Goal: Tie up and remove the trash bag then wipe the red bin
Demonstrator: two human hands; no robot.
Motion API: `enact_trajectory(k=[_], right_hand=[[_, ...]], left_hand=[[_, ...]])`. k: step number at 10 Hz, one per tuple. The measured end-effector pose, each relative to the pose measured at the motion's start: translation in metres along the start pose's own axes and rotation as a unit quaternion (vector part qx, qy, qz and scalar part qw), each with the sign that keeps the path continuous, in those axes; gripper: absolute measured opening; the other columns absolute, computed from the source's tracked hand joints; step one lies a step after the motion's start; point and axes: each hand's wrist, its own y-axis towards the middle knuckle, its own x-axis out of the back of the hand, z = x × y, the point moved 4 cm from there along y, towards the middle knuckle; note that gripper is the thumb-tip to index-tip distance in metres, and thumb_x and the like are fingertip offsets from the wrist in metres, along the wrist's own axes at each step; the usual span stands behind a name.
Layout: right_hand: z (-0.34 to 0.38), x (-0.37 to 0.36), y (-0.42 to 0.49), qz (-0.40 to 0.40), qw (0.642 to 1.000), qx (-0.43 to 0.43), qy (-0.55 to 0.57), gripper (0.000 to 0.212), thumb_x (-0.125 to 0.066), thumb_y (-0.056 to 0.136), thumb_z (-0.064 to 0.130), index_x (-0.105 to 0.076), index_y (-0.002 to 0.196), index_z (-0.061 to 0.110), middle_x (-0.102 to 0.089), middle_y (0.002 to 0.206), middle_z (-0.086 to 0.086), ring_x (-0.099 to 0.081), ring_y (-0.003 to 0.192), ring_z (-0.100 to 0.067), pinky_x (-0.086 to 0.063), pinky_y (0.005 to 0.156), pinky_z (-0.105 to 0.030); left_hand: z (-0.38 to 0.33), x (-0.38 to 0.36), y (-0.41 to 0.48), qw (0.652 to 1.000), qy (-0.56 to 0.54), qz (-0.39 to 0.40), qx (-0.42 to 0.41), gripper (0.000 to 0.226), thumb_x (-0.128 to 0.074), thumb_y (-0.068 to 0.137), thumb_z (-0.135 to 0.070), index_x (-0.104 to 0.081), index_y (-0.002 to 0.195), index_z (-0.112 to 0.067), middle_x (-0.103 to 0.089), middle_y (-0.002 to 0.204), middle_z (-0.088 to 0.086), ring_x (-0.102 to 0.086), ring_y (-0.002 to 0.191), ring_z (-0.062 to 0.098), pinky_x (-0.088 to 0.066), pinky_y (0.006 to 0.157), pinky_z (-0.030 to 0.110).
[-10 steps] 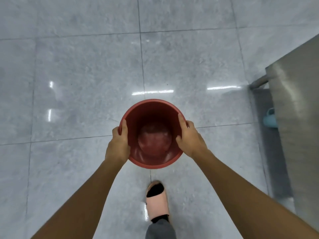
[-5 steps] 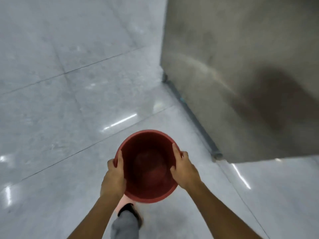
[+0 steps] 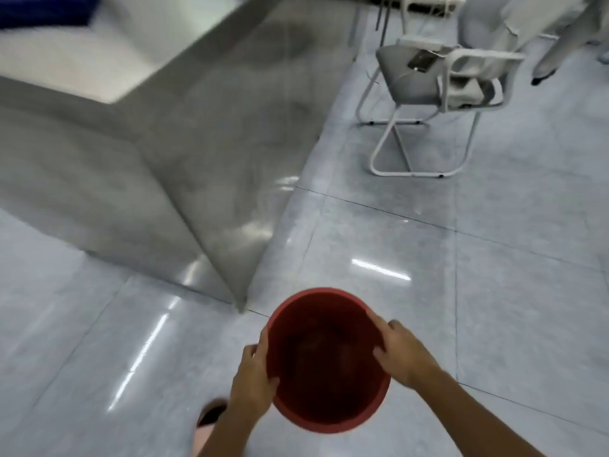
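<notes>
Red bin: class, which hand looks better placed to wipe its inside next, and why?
Probably the right hand: its fingers lie over the rim of the red bin, toward the inside. The left hand clasps the opposite rim and could steady it.

- Floor [image 3: 494, 291]: large grey glossy tiles with thin dark joints and streaks of reflected light.
- Steel cabinet [image 3: 197, 143]: stands on the floor at left, its near corner meeting the tiles.
- Chair [image 3: 408, 84]: white tube frame, grey seat, on the floor upper right, apart from the cabinet.
- Slipper [image 3: 207, 420]: on the floor at the bottom edge, blurred.
</notes>
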Motion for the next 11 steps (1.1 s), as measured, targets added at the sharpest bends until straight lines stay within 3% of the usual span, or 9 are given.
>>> enact_trajectory(k=[1,2,5,6,7,8,9,10,11], right_hand=[[-0.029,0.029,0.023,-0.042,0.997,-0.025,0.059,0.070,-0.049,0.090,0.022,-0.018,0.152,0.037,-0.051,0.111,-0.007,-0.058,0.098,-0.025,-0.052,0.085,-0.036],[-0.040,0.048,0.066,-0.074,0.989,-0.036,0.122,0.069,-0.050,0.089,0.018,-0.023,0.150,0.034,-0.053,0.114,-0.009,-0.059,0.098,-0.026,-0.053,0.087,-0.041],[-0.021,0.059,0.258,-0.076,0.967,-0.067,0.233,0.063,-0.055,0.089,0.017,-0.032,0.148,0.022,-0.052,0.123,-0.017,-0.058,0.106,-0.034,-0.052,0.091,-0.041],[-0.001,0.054,0.315,-0.049,0.962,-0.061,0.261,0.060,-0.055,0.090,0.018,-0.035,0.146,0.024,-0.053,0.126,-0.014,-0.058,0.107,-0.033,-0.054,0.089,-0.039],[0.016,0.046,0.360,-0.022,0.960,-0.059,0.273,0.060,-0.056,0.090,0.020,-0.034,0.146,0.026,-0.053,0.131,-0.012,-0.058,0.110,-0.033,-0.054,0.093,-0.046],[0.025,0.039,0.388,-0.015,0.961,-0.064,0.270,0.062,-0.057,0.090,0.023,-0.032,0.147,0.026,-0.050,0.135,-0.011,-0.056,0.114,-0.034,-0.053,0.095,-0.047],[0.025,0.038,0.399,-0.016,0.963,-0.059,0.261,0.063,-0.057,0.090,0.023,-0.032,0.148,0.025,-0.050,0.134,-0.010,-0.056,0.114,-0.033,-0.053,0.095,-0.045],[0.027,0.044,0.388,0.010,0.976,-0.038,0.213,0.064,-0.055,0.091,0.022,-0.028,0.150,0.020,-0.045,0.140,-0.010,-0.053,0.120,-0.034,-0.051,0.097,-0.045],[0.034,0.059,0.355,0.020,0.997,0.014,0.072,0.069,-0.049,0.092,0.025,-0.017,0.153,0.014,-0.028,0.156,-0.008,-0.031,0.140,-0.033,-0.040,0.108,-0.050]], left_hand=[[-0.039,-0.004,0.049,0.997,-0.034,0.018,-0.063,0.088,-0.071,0.075,0.000,-0.022,0.147,-0.010,-0.055,0.121,0.018,-0.055,0.114,0.032,-0.043,0.098,0.041],[-0.064,0.000,0.106,0.997,-0.017,-0.015,-0.067,0.073,-0.067,0.074,0.004,-0.035,0.139,-0.004,-0.059,0.114,0.017,-0.058,0.108,0.033,-0.047,0.093,0.040],[-0.073,0.027,0.293,0.997,-0.036,-0.065,0.006,0.048,-0.060,0.082,0.002,-0.052,0.127,-0.011,-0.061,0.114,0.014,-0.059,0.101,0.028,-0.043,0.079,0.028],[-0.053,0.031,0.337,0.992,-0.099,-0.031,0.072,0.052,-0.062,0.082,-0.003,-0.048,0.131,-0.016,-0.060,0.119,0.010,-0.059,0.106,0.027,-0.050,0.091,0.038],[-0.034,0.034,0.368,0.978,-0.159,-0.001,0.134,0.051,-0.062,0.083,-0.007,-0.046,0.131,-0.017,-0.061,0.121,0.009,-0.059,0.109,0.027,-0.047,0.098,0.045],[-0.023,0.033,0.385,0.968,-0.201,-0.001,0.148,0.052,-0.061,0.083,-0.007,-0.046,0.131,-0.019,-0.063,0.119,0.005,-0.059,0.109,0.023,-0.047,0.099,0.042],[-0.019,0.030,0.387,0.970,-0.189,-0.009,0.152,0.047,-0.059,0.084,-0.007,-0.048,0.128,-0.019,-0.064,0.116,0.004,-0.060,0.104,0.021,-0.047,0.090,0.032],[-0.021,0.026,0.375,0.974,-0.142,-0.027,0.173,0.044,-0.055,0.088,-0.010,-0.046,0.130,-0.012,-0.062,0.120,0.012,-0.059,0.108,0.026,-0.047,0.089,0.033],[-0.040,0.030,0.342,0.982,-0.076,-0.050,0.166,0.052,-0.054,0.091,-0.014,-0.035,0.139,-0.005,-0.050,0.135,0.017,-0.052,0.120,0.032,-0.044,0.095,0.036]])
